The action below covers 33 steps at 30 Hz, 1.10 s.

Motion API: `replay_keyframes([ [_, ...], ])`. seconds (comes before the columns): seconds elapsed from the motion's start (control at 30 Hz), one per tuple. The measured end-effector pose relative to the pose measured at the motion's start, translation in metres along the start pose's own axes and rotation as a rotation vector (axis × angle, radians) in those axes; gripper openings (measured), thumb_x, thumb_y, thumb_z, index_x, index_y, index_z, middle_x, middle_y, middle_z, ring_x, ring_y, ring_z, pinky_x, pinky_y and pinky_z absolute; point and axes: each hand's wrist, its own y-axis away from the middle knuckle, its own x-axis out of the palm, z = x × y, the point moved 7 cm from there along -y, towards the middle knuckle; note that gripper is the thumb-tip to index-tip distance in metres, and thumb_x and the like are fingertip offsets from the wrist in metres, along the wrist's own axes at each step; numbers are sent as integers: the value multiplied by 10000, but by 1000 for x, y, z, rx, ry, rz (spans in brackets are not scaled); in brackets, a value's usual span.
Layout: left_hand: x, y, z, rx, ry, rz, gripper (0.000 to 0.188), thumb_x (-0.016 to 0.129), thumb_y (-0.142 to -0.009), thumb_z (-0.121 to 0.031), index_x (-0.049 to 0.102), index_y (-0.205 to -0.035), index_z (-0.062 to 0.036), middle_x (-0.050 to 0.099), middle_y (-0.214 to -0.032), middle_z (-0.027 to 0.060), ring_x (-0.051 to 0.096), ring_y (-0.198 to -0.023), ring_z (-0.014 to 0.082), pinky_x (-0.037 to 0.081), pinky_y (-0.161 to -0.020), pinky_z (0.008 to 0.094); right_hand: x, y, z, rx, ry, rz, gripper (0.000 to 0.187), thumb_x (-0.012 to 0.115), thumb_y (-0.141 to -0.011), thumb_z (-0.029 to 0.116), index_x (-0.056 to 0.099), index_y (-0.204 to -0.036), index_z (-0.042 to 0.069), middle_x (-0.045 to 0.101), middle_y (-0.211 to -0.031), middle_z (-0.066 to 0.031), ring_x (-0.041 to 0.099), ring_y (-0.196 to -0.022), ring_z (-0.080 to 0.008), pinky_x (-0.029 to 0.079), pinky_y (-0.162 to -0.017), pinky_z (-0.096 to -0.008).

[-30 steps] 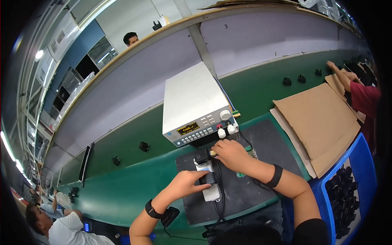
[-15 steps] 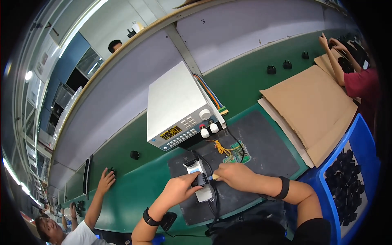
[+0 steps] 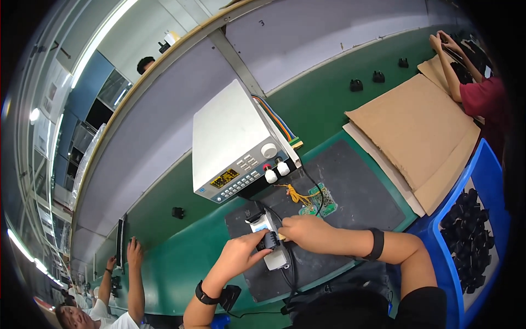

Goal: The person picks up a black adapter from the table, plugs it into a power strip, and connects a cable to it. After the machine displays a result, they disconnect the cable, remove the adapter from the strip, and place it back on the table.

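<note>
My left hand (image 3: 241, 253) is closed around a black power adapter (image 3: 270, 240), thumb and fingers gripping its sides, over a white socket box (image 3: 275, 261) on the dark mat (image 3: 359, 175). Pinched in my right hand (image 3: 308, 232) is a small yellowish connector (image 3: 281, 237), its front end against the adapter's right side. Whether it sits inside a port cannot be made out. Black cables (image 3: 291, 268) run beside the box. Just beyond my right hand lie green circuit boards (image 3: 327, 200) and a bundle of yellow wire (image 3: 297, 195).
A white bench instrument (image 3: 233, 140) with a lit display stands behind the mat. Cardboard sheets (image 3: 413, 134) lie to the right, near a blue bin (image 3: 438, 241) holding many black adapters (image 3: 466, 244). Co-workers' hands (image 3: 134, 252) reach in at left, others (image 3: 442, 41) at far right.
My right hand has moved slightly left, bringing the connector up to the adapter; its blue tip no longer shows. My left hand keeps its grip. The left co-worker's arms have shifted.
</note>
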Motion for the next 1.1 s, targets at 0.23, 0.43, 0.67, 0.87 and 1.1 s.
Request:
replay_keyframes([
  [0.23,-21,0,-21,268,-84,-202,501,723,-741,-199,549,-1179,-28,629,-1059,131,607,-939,310,489,-756,377,-47,12,22,-109,287,-308,130,609,-669,95,570,-781,41,573,-808,-94,588,-765,-231,451,-598,-349],
  [0.43,-37,-21,7,115,-398,-472,499,748,-693,-270,582,-1105,-44,639,-1001,115,617,-863,289,493,-716,367,6,62,25,154,277,67,374,623,-782,339,606,-939,-1,590,-631,-60,600,-616,-226,437,-546,-340],
  [0.67,-36,-32,36,-18,-267,-412,391,751,-623,-307,640,-912,-69,631,-737,112,626,-698,297,497,-610,361,51,69,31,135,387,245,669,607,-797,392,515,-1151,-168,595,-539,-82,595,-465,-222,442,-457,-338],
  [0.87,-102,40,17,-204,-340,-503,403,785,-542,-274,659,-863,-66,642,-703,100,637,-651,267,494,-601,342,40,73,16,256,281,404,667,568,-829,442,521,-1162,-134,618,-605,-141,627,-548,-274,475,-486,-380],
  [1.1,-69,17,273,-551,-442,-566,423,754,-601,-379,624,-837,-53,651,-770,167,632,-735,346,503,-646,434,-62,65,2,307,-465,597,504,572,-883,391,522,-1258,59,673,-859,-85,643,-779,-224,488,-689,-287],
])
